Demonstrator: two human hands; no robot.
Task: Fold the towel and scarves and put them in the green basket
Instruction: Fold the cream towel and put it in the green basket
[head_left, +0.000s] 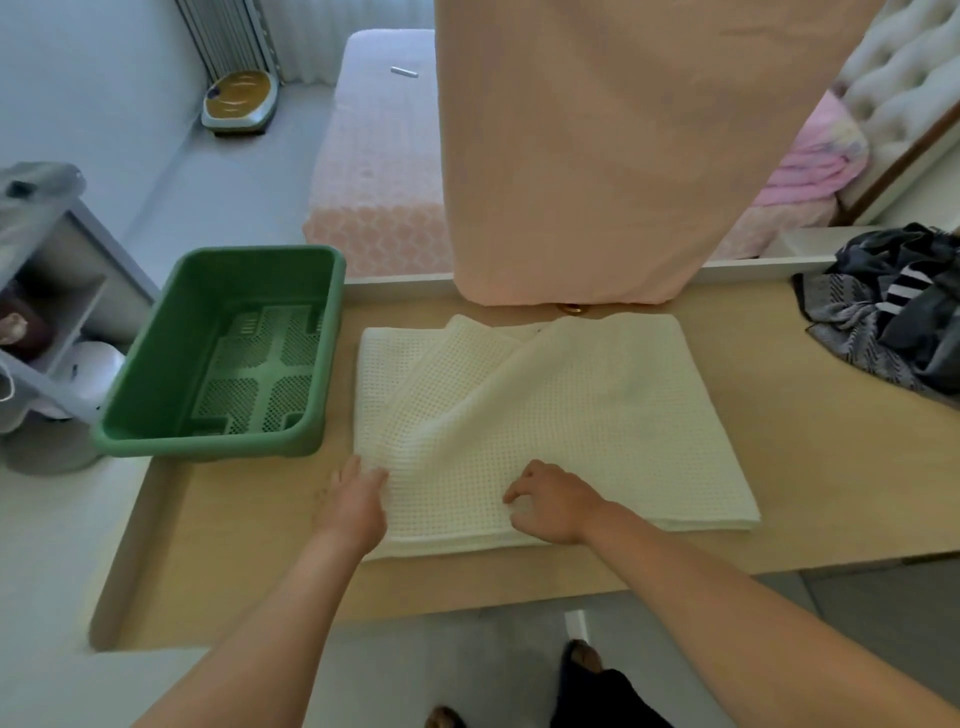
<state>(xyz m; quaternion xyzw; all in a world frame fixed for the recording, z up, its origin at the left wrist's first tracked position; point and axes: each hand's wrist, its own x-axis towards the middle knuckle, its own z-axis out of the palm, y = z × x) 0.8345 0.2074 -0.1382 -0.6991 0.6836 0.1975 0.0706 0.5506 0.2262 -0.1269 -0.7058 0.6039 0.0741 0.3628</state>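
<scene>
The towel (545, 405) is a cream waffle-weave cloth lying near the middle of the table (805, 493), just right of the green basket (218, 447). It is partly folded: an upper layer lies askew, with a diagonal edge running from the far side to the near-left corner.

Left hand (356, 499): at the near-left corner, fingers fairly straight and touching the edge of the layers; no closed grasp is visible. Right hand (553, 501): on the near edge, fingers curled down, apparently pinching the top layer against the thumb.

Handling estimate: light, soft and limp, with no stiffness of its own. The textured weave should resist sliding between layers. Take hold at corners and along the edges, one hand per corner, so the layers align.

The scarves (893, 322) lie in a dark heap at the far right, well apart from the towel
</scene>
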